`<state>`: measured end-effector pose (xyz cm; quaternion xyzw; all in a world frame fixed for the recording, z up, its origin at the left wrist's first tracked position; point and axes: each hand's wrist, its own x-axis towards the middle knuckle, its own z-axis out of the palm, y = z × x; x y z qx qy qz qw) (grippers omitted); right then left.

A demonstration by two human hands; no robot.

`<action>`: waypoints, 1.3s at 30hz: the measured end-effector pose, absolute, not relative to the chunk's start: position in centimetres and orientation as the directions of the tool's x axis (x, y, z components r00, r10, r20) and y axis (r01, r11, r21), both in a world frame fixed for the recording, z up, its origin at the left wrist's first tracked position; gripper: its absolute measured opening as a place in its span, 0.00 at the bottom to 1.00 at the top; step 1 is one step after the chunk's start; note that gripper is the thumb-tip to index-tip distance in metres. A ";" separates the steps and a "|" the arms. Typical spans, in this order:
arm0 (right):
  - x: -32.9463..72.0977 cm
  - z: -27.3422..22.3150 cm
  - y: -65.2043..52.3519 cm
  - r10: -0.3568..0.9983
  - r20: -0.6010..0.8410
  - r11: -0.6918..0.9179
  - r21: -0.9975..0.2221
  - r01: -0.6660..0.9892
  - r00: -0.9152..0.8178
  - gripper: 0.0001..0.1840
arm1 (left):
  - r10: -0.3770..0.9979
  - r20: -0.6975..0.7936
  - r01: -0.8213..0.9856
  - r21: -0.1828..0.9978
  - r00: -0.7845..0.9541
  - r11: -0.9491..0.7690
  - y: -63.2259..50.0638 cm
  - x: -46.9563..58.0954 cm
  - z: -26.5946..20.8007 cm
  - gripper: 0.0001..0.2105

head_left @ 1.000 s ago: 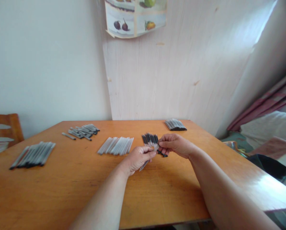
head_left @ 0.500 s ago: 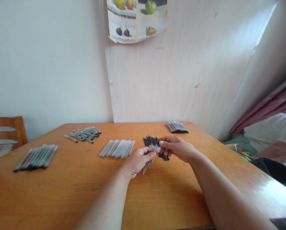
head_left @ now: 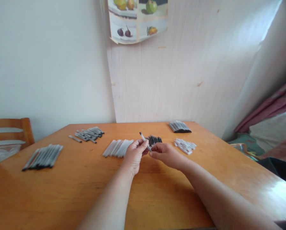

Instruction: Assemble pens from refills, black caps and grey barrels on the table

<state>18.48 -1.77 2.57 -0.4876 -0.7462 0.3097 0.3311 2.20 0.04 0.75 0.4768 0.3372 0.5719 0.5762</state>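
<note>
My left hand [head_left: 135,154] is closed on a pen [head_left: 143,137], a pale tube tilted with its black end pointing up and away. At the pen's lower end, the fingers of my right hand [head_left: 165,155] are pinched closed, partly hiding it. Just behind both hands lies a bundle of thin dark-tipped sticks [head_left: 157,139], which look like pen refills. Beside my left hand, a row of whitish clear tubes [head_left: 116,148] rests on the table, partly covered by that hand. Small whitish pieces [head_left: 184,146], perhaps pen caps, lie in a loose pile beyond my right hand.
The wooden table [head_left: 85,191] also bears a neat black-ended bundle of pens [head_left: 180,126] at the back right. A loose heap of pens [head_left: 90,134] lies back left, another row of pens [head_left: 44,156] nearer left. A chair [head_left: 26,131] stands at the left.
The pen in my left hand has turned, its black end now pointing up. My right hand has moved down and toward me, to the pen's lower end, uncovering the small whitish pieces.
</note>
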 end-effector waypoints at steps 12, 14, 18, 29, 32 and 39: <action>18.6 2.2 -1.7 0.918 0.185 0.350 -0.793 0.498 -0.351 0.09 | 0.941 0.335 -0.234 0.912 -0.047 -0.337 0.5 1.4 1.5 0.26; 18.6 2.1 -1.6 0.909 0.184 0.359 -0.803 0.477 -0.374 0.09 | 0.934 0.354 -0.209 0.911 -0.048 -0.356 0.7 1.3 1.3 0.23; 18.5 2.0 -1.6 0.907 0.177 0.355 -0.808 0.470 -0.382 0.09 | 0.931 0.358 -0.194 0.911 -0.068 -0.364 0.9 1.4 1.0 0.21; 18.4 2.2 -1.7 0.904 0.156 0.339 -0.828 0.447 -0.398 0.08 | 0.921 0.375 -0.156 0.908 -0.105 -0.388 0.9 1.8 0.6 0.21; 18.5 2.1 -1.6 0.904 0.163 0.352 -0.808 0.473 -0.394 0.08 | 0.918 0.383 -0.149 0.906 -0.104 -0.395 0.9 1.7 0.7 0.21; 18.7 1.9 -1.3 0.915 0.255 0.399 -0.687 0.607 -0.313 0.08 | 0.962 0.243 -0.316 0.910 -0.122 -0.270 0.5 1.2 1.4 0.20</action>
